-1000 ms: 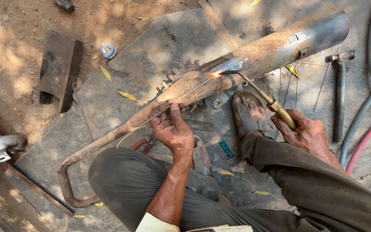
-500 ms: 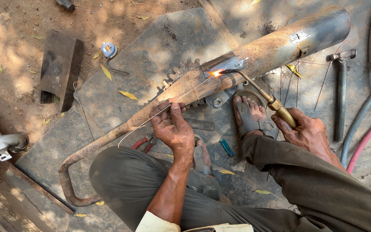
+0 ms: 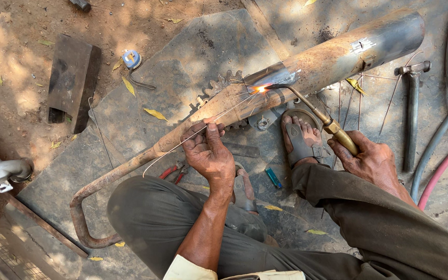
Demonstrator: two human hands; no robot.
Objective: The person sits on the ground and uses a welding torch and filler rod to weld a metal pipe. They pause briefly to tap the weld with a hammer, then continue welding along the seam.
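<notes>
Rusty cylindrical exhaust pipe [image 3: 307,70] is laid slantwise across a grey stone slab [image 3: 193,57] on the ground, its thin curved end [image 3: 86,199] reaching toward the knees; a thin filler wire [image 3: 208,127] is pinched between the fingers of the left hand [image 3: 211,153], its tip brought to the bright flame point [image 3: 260,88] on the pipe; a brass-handled torch [image 3: 333,127] is gripped in the closed right hand [image 3: 369,161]; a sandalled foot [image 3: 301,137] is set just beside the pipe; a steel hammer [image 3: 412,103] lies at the right.

Bare dirt ground [image 3: 16,46] is dappled with sun, a grey stone slab [image 3: 203,46] laid over it, dry leaves [image 3: 155,113] scattered.
</notes>
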